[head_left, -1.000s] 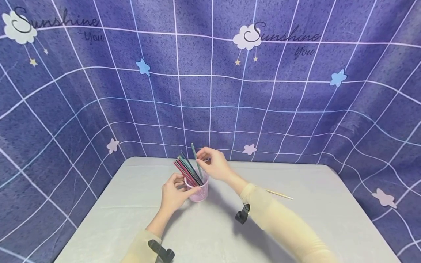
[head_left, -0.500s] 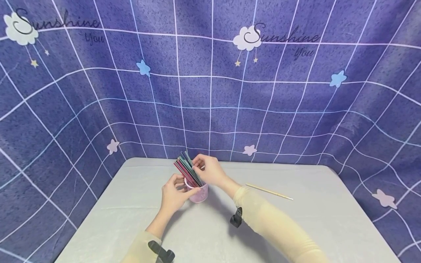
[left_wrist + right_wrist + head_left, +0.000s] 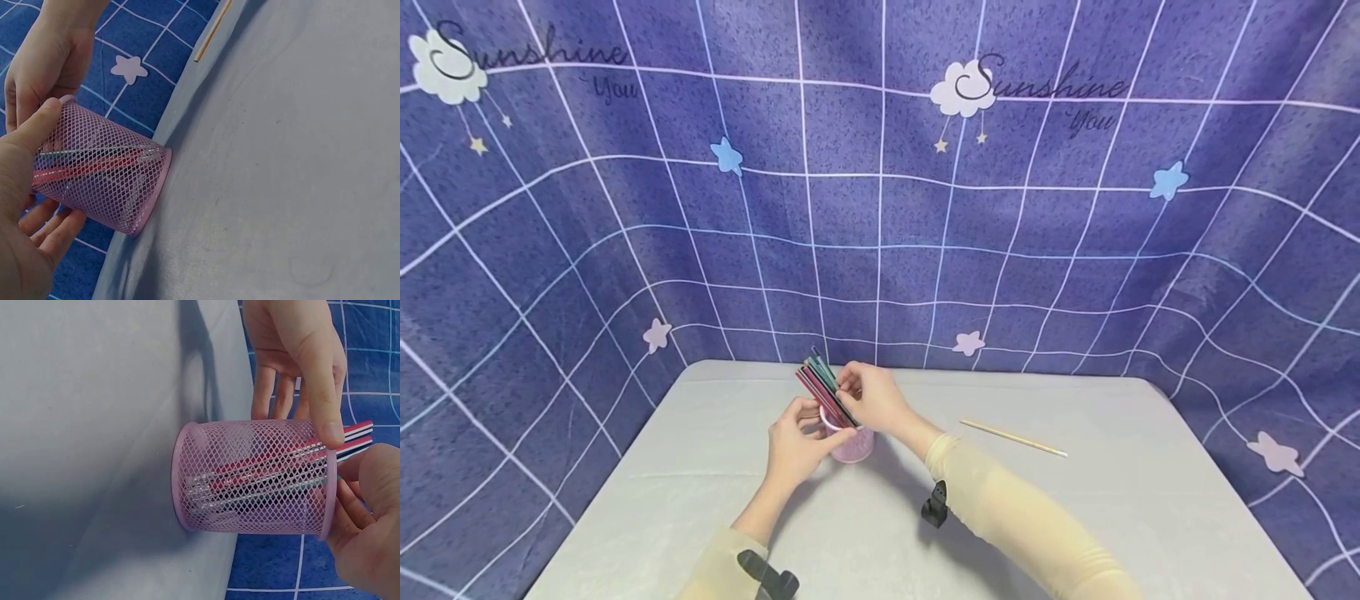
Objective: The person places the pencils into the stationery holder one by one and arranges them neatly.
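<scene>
A pink mesh pen holder (image 3: pixel 852 450) stands upright on the table, with several red, green and dark pencils (image 3: pixel 820 387) leaning left inside it. My left hand (image 3: pixel 797 446) grips the holder near its rim; in the left wrist view the thumb lies along one side of the mesh (image 3: pixel 103 165) and fingers along the other. At the holder's mouth, my right hand (image 3: pixel 877 400) has its thumb and fingers curled at a green pencil among the others. From the right wrist view, the right fingertips (image 3: pixel 353 506) are right at the rim, partly hidden by the mesh.
A gold-coloured pencil (image 3: pixel 1013 437) lies on the pale cloth-covered table (image 3: pixel 1120 517), right of the holder. Behind the table's far edge hangs a blue grid-patterned curtain (image 3: pixel 910 267) with clouds and stars.
My right hand has moved down and left, lowering the green pencil into the holder until it leans with the others. My left hand keeps its grip on the holder.
</scene>
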A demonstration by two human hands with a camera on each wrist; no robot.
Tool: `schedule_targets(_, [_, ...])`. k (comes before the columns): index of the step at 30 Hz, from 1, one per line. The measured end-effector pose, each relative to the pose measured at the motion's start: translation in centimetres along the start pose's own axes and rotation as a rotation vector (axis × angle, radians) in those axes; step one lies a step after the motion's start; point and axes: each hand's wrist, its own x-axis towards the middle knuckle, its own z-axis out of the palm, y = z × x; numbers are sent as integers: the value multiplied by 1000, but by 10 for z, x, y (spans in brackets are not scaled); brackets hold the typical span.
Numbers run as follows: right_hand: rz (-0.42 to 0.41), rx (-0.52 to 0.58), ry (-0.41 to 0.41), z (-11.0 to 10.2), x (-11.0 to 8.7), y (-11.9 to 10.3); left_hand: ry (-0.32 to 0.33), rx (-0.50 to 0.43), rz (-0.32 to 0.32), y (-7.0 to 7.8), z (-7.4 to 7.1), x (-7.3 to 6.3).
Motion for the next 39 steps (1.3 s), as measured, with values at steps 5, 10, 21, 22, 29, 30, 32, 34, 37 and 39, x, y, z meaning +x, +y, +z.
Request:
schedule_targets(5, [-14,4,18,-1,-1,2,-3,3,4,-1,2,0])
schedule_targets(10, [-20,22,59,-10,-2,4,1,-11,-3,0,4,-1])
schedule_targets(21, [-16,22,166,-58,0,20,4,-12,-14,0,5,0])
schedule_targets(22, [-13,16,168,-63,0,21,3,-12,-17,0,4,0])
schedule_targets(29, [33,-25,123,-92,-6,29,12,-16,-47,2,2,0])
schedule_targets(30, [45,-36,112,-96,-7,30,10,-16,-50,2,1,1])
schedule_targets(32, [67,-56,89,-103,-11,35,4,-19,-52,3,1,1])
schedule_targets(34, [78,-74,72,-110,-16,40,-1,-15,-48,4,2,1])
schedule_targets(37, [72,-98,62,-118,-25,50,5,-5,-38,3,1,0])
schedule_targets(39, [68,-124,69,-122,-32,57,9,-1,-38,2,0,-2])
